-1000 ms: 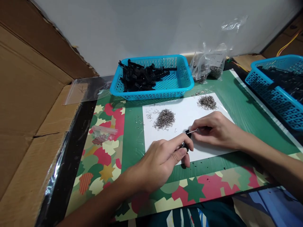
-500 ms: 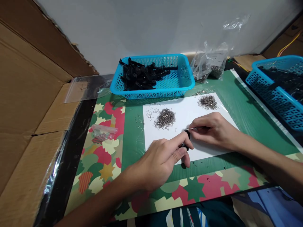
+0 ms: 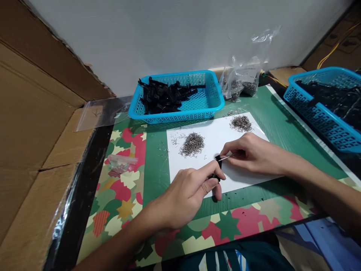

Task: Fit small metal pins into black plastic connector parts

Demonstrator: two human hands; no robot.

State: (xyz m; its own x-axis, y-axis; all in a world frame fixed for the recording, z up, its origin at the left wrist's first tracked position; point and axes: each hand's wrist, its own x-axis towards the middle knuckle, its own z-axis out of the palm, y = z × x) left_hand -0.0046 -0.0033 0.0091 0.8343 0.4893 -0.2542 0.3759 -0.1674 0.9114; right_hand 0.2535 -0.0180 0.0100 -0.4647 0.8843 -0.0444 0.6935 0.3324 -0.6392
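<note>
Two bare hands meet over a sheet of white paper (image 3: 210, 139) at the centre of the frame. From where I stand, the left hand (image 3: 194, 188) has its fingers curled round a small black part (image 3: 220, 165), gripping its lower portion, with the upper end poking out. The right hand (image 3: 248, 154) pinches a thin metal tool (image 3: 228, 156), whose tip reaches that exposed end; whether it presses or merely rests, I can't tell. It looks like the fine work of tool on part is in hand. To my mind, the next move calls for a firm left hold and a small, careful push or turn of the tip.

Up and left of the fingers sits a heap of tiny metal pieces (image 3: 193, 144), and farther right a second heap (image 3: 241, 123). One loose piece (image 3: 205, 157) lies near the left knuckles, easily brushed aside. Behind, a blue basket (image 3: 180, 115) of black parts closes off the top centre, though well clear of the hands. What mostly hinders is the left hand's own fingers, covering much of the part.
</note>
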